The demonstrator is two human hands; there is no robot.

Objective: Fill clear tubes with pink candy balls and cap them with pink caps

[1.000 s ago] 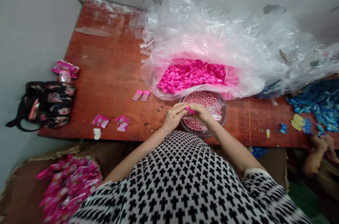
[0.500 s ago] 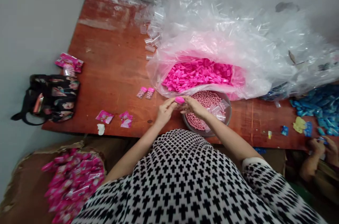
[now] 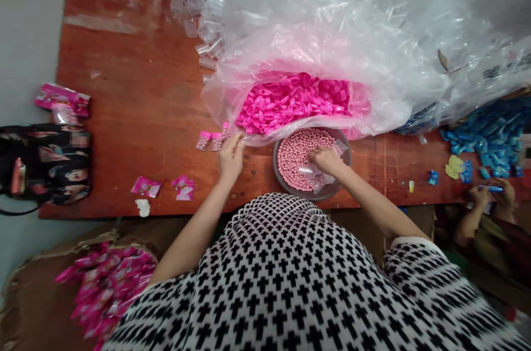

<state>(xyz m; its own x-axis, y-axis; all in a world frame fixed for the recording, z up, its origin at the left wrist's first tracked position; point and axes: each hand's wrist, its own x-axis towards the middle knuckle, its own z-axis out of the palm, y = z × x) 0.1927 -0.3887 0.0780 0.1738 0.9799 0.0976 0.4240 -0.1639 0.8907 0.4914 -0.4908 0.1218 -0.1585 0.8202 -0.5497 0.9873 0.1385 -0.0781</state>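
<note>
My left hand [image 3: 231, 156] lies on the red-brown table [image 3: 136, 97] with its fingers stretched out. Its fingertips are at a small pink-capped tube of beads [image 3: 225, 131], which lies beside two more filled tubes [image 3: 208, 141]. My right hand [image 3: 327, 160] reaches into the round bowl [image 3: 346, 171] of pale pink beads [image 3: 294, 155], fingers curled on the empty clear tubes [image 3: 312, 174] lying there. Behind the bowl an open plastic bag [image 3: 315, 47] holds a heap of bright pink caps [image 3: 290, 101].
Loose clear tubes [image 3: 205, 36] lie at the back left. Two pink sachets [image 3: 164, 187] lie near the front edge, and a black patterned bag [image 3: 45, 160] at the left. Pink packets [image 3: 105, 284] fill a box below. Blue packets [image 3: 485, 141] and another person's hands [image 3: 492, 196] are at the right.
My hands have come apart: the left carried the pink-capped tube left to the two filled tubes, and the right dropped into the bowl. The view has shifted right and closer.
</note>
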